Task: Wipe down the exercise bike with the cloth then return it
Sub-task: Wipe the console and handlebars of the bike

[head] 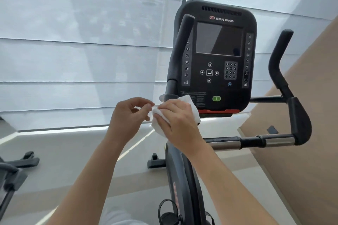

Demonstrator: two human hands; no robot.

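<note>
A black exercise bike (184,173) stands in front of me with its console (217,56) raised at the centre right. A white cloth (190,107) is bunched just below the console's lower left corner, by the left handlebar (180,49). My right hand (177,120) lies over the cloth and grips it. My left hand (128,115) is beside it on the left, with its fingertips pinching the cloth's left edge. The part of the bar under the cloth is hidden.
The right handlebar (285,82) curves up and out, with a chrome grip (274,141) below it. A beige wall (301,151) runs close on the right. Window blinds (82,51) fill the background. Part of another machine (12,168) is at the lower left. A pedal strap (168,212) sits below.
</note>
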